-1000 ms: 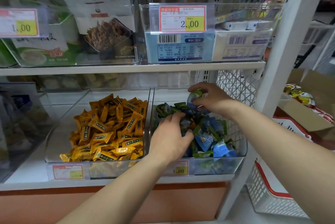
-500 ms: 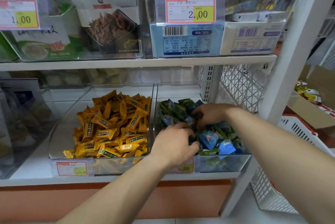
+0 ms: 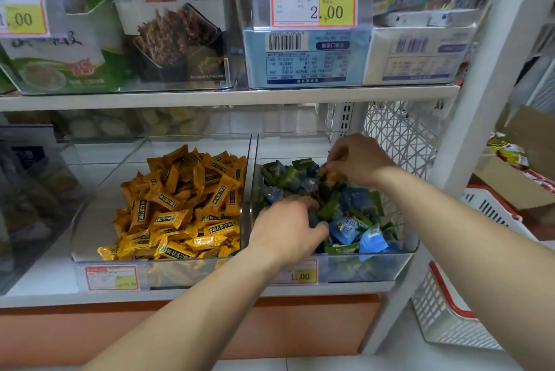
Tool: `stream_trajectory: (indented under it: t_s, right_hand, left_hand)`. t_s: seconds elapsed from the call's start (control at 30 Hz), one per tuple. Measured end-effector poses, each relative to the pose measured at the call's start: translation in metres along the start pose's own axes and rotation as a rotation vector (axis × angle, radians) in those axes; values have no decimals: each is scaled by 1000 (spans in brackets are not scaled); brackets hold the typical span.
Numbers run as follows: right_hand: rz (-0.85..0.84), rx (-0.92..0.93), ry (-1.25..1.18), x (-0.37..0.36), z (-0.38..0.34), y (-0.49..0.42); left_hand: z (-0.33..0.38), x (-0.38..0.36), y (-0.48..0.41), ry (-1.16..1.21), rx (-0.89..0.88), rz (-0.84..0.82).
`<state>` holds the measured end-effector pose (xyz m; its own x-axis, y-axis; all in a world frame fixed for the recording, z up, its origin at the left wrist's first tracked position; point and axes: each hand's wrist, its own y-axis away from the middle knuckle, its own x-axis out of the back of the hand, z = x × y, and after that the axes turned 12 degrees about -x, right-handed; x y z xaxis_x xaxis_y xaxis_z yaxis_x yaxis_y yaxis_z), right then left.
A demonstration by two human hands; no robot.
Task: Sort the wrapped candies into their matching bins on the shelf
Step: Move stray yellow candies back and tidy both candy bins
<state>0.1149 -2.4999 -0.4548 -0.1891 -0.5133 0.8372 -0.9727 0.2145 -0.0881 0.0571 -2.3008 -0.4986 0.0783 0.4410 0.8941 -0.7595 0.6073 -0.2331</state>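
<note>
On the lower shelf (image 3: 45,295) two clear bins stand side by side. The left bin (image 3: 96,205) holds a heap of yellow candies (image 3: 180,205), all in the same wrapper with a dark label. The right bin (image 3: 375,268) holds a mix of blue and green candies (image 3: 354,220). Both hands are inside the right bin. The right hand (image 3: 357,160) is near the back of it, its fingertips pinching an orange candy (image 3: 328,174) that sits just above the blue and green ones. The left hand (image 3: 285,229) lies palm down near the front, with its fingers curled into the pile and its thumb against a blue wrapper; whether it grips any piece cannot be told. A price tag (image 3: 300,276) reading 1.00 is fixed to the front of the right bin, partly behind the left wrist. On the upper shelf (image 3: 210,97) stand more clear bins with packets and boxes. A white basket (image 3: 444,319) with a red rim stands on the floor to the right of the shelf.
</note>
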Motion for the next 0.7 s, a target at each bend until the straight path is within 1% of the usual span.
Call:
stream_trajectory:
  t_s: [0.1, 0.17, 0.27, 0.4, 0.5, 0.57, 0.7]
  right_hand:
    - [74, -25, -44, 12, -2, 7]
    - [65, -47, -35, 14, -1, 10]
    - [-41, -70, -17, 9, 5, 8]
    - [-213, -73, 165, -7, 10, -4]
    - [-258, -53, 192, -22, 11, -11]
    - [-292, -35, 206, -30, 9, -15]
    - [-308, -53, 177, -38, 5, -20]
  left_hand:
    - [4, 7, -2, 93, 32, 150]
    - [4, 10, -3, 115, 46, 188]
    - [2, 8, 1, 131, 69, 125]
    - [3, 1, 5, 55, 59, -3]
    - [2, -2, 7, 1, 15, -41]
    - [0, -3, 6, -12, -1, -39]
    - [-5, -6, 2, -6, -4, -24]
